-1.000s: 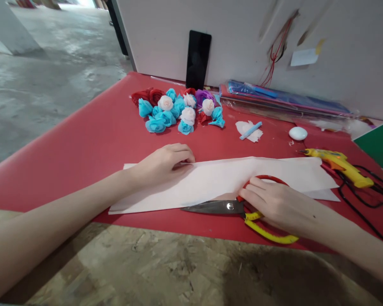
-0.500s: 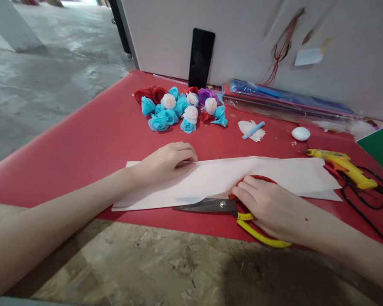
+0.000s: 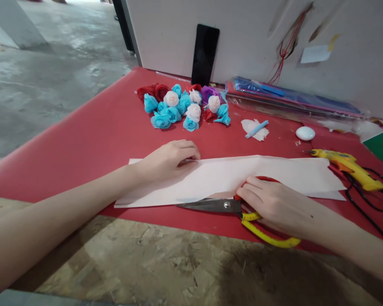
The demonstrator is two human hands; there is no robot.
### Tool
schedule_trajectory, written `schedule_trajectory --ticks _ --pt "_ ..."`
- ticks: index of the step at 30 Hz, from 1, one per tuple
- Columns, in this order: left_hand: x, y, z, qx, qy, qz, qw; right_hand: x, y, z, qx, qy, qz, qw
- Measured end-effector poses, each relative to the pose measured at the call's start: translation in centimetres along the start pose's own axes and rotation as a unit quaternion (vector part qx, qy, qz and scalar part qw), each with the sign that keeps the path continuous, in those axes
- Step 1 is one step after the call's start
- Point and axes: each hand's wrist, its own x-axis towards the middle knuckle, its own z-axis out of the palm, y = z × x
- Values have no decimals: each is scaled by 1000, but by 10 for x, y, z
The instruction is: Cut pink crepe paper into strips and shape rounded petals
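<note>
A long folded strip of pale pinkish-white paper (image 3: 223,174) lies across the front of the red table. My left hand (image 3: 170,159) rests on its left half, fingers curled in at the far edge; the fingertips are partly hidden. At the near edge is a pair of scissors (image 3: 210,205) with dark blades and red and yellow handles, pointing left. The paper covers part of the blades. My right hand (image 3: 271,202) is closed over the red handle, with its fingers against the paper; the thumb is hidden. The yellow handle sticks out below it.
Blue, white, red and purple paper flowers (image 3: 172,114) cluster behind the paper. A phone (image 3: 205,55) leans on the wall beside wrapped sheets (image 3: 293,97). To the right are a white egg-shaped object (image 3: 305,133) and a yellow glue gun (image 3: 351,168) with a black cord.
The whole view has shifted slightly, so everything sits a little further right. Both hands, the paper and the scissors keep nearly the same arrangement.
</note>
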Motion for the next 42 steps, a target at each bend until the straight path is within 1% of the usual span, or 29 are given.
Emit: schedule_trajectory --ticks 5,10,13,18,21,23,26,28,31,37,42 --pt "1 -1 1 -2 3 12 1000 -1 -1 -4 3 3 -10 1000" --pt "0 -1 0 -2 5 -6 1000 -1 -6 -4 9 -31 12 999" --pt "-1 -2 -10 -4 -20 -25 999 -1 -8 -2 16 -28 23 999" --pt "-5 -8 -37 -25 -87 -109 990 1 -10 0 18 -5 30 999" --pt "-6 -7 -42 -31 -103 -124 986 1 -10 1 17 -9 35 999" --pt "-6 -6 -38 -27 -92 -130 987 0 -9 2 22 -18 31 999" --pt "-5 -4 -24 -16 -53 -132 990 0 -9 0 27 -24 30 999" --pt "-4 -4 -15 -14 -35 -120 992 1 -10 -2 26 -27 34 999" --pt "-5 -5 -7 -17 -26 -89 996 4 -12 -8 29 -25 37 999" --pt "-8 -5 -3 3 -13 -59 998 11 -16 -12 23 -28 63 997" --pt "-7 -5 -3 12 -10 -50 999 17 -18 -13 18 -24 56 998"
